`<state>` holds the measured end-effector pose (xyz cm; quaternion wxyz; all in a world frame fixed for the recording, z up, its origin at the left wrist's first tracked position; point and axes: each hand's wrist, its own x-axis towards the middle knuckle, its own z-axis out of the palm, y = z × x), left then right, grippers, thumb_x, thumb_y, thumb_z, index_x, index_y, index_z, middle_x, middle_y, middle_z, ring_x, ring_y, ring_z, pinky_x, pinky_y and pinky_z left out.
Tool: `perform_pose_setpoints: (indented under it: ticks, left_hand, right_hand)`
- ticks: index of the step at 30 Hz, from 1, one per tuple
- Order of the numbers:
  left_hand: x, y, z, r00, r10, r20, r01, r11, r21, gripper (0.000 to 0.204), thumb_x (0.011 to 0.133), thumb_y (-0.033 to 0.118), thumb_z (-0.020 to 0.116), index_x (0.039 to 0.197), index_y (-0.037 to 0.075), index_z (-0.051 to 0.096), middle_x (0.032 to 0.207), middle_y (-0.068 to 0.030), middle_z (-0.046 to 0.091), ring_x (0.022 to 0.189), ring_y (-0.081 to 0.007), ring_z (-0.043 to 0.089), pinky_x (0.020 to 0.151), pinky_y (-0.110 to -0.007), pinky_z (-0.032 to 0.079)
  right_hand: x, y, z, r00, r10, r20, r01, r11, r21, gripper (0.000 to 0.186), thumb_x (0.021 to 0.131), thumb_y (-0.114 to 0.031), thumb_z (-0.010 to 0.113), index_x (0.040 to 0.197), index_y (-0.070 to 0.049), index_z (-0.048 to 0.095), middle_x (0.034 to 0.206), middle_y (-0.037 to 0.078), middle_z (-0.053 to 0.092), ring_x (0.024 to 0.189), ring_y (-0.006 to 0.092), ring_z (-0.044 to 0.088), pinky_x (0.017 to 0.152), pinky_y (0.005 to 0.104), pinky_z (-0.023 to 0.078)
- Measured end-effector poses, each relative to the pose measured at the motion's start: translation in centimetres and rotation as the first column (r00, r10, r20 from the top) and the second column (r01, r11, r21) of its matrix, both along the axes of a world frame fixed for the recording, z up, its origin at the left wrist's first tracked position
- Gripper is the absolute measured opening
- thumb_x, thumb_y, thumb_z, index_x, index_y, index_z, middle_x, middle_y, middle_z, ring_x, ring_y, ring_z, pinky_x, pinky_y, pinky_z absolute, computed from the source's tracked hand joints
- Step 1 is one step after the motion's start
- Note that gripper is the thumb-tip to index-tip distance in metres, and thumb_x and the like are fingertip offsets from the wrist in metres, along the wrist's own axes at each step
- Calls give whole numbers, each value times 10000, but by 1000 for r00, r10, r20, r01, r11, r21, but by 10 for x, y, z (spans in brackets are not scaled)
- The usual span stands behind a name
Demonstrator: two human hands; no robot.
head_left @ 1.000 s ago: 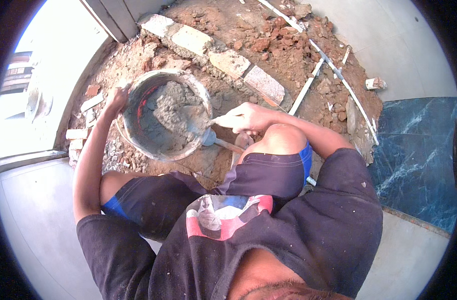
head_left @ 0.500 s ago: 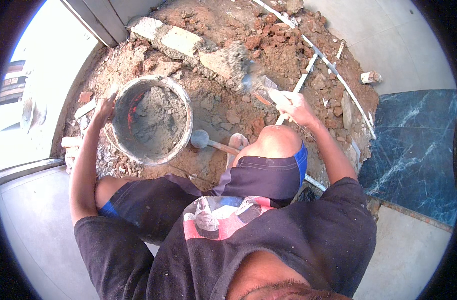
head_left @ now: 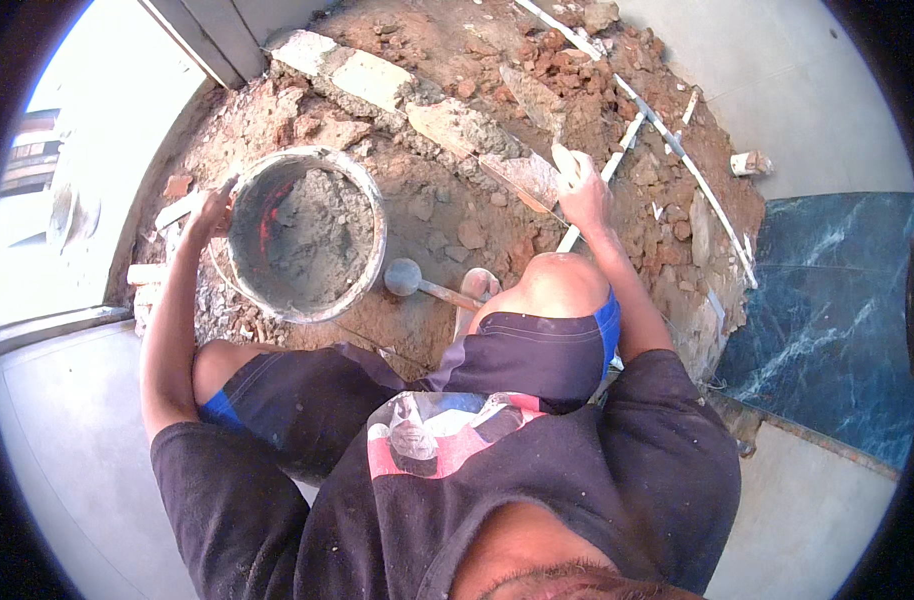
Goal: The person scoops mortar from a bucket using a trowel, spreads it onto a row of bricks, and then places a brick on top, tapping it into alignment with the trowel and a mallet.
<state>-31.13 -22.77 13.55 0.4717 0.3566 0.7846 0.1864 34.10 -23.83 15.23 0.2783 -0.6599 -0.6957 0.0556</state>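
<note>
My left hand (head_left: 215, 210) is closed on the left rim of a round mortar-crusted bucket (head_left: 370, 275), which holds lumpy grey mortar (head_left: 322, 240). My right hand (head_left: 583, 190) grips the pale handle of a trowel (head_left: 527, 100), whose mortar-smeared blade is raised over the dirt near a diagonal row of mortared bricks (head_left: 372, 78). Between the bucket and my right knee, a tool with a round grey head (head_left: 403, 277) and a wooden handle lies on the dirt (head_left: 432, 205).
White pipes (head_left: 697, 180) cross rubble at the right, beside blue marble-look tiles (head_left: 812, 320) and grey tiles (head_left: 797, 90). Broken brick pieces (head_left: 152, 275) lie along the left edge by a bright doorway (head_left: 97, 170). A grey frame post (head_left: 207, 40) stands at the top left.
My right hand has lifted the trowel from the bucket up and rightward over the bricks. The lump of mortar on its blade half a second ago is no longer seen there.
</note>
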Motion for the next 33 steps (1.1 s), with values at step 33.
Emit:
perform_pose_setpoints:
  ticks: [33]
  left_hand:
    - [2,0,2,1000,-19,9,19,999,-32,658,832,698,570,937,49,538,608,2,445,483,-132,445,473,-332,414]
  right_hand:
    - [-106,-25,-72,-275,-550,-788,-534,769,-351,397,910,-465,544,1014,-82,530,673,3,504,523,137,480,463,299,404]
